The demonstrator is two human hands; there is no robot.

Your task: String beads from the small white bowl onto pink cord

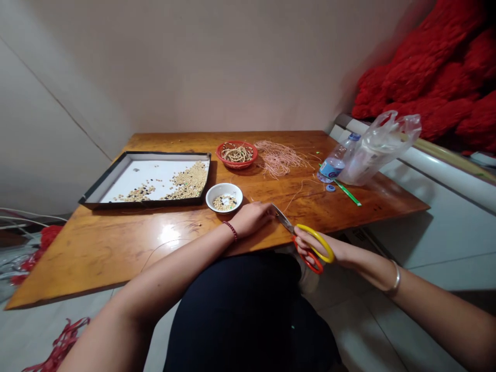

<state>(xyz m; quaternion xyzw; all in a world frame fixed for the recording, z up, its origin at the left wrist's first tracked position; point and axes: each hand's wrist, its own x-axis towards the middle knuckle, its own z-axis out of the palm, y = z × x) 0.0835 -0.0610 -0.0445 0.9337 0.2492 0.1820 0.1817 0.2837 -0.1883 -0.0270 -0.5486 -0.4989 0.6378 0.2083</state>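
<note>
My right hand (304,243) grips a pair of scissors (315,238) with one yellow and one red handle. The blades point left and reach the fingertips of my left hand (253,218), which is closed at the table's front edge. A thin pale cord (297,194) runs over the table to the blades and my left fingers; the exact pinch is too small to make out. Just behind my left wrist stands a white bowl (210,197) with beige and dark beads (223,203) in it.
A black-rimmed tray (174,202) holding loose beads lies left. Farther back are a red basket (237,165) of beaded strings and a heap of pink cords (281,157). A water bottle (333,163), blue cap (330,188), green-handled tool (349,193) and plastic bag (372,155) occupy the right.
</note>
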